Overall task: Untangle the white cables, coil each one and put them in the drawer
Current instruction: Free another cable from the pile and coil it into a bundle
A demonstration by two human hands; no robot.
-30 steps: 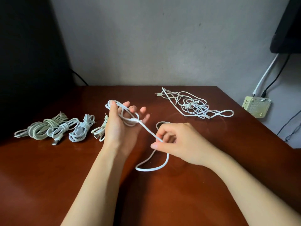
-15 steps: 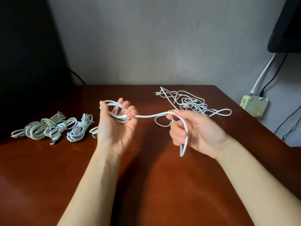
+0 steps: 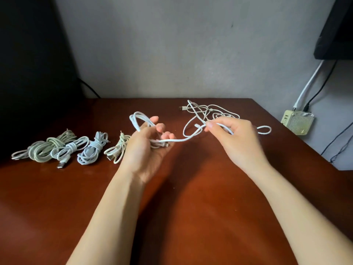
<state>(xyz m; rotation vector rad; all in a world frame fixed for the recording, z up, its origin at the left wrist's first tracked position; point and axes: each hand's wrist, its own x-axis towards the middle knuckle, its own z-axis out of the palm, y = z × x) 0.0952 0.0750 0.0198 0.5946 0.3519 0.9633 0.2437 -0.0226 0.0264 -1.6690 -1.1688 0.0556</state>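
The white cable (image 3: 177,140) hangs above the table (image 3: 191,217), mid-scene. Its loops are wound round the left hand (image 3: 145,152), whose fingers curl on them, and the right hand (image 3: 236,138) pinches its free length. Coiling looks under way; next, that length needs wrapping onto the loops. Finished coils (image 3: 91,148) lie left, the tangle (image 3: 214,111) far right.

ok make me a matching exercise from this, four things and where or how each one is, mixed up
1 left hand
2 right hand
3 tangled cables
4 coiled bundles

a in a row on the table's left
b pinches the cable
c loose at the table's far right
d has cable loops round its fingers

Pairs: 1-d, 2-b, 3-c, 4-a
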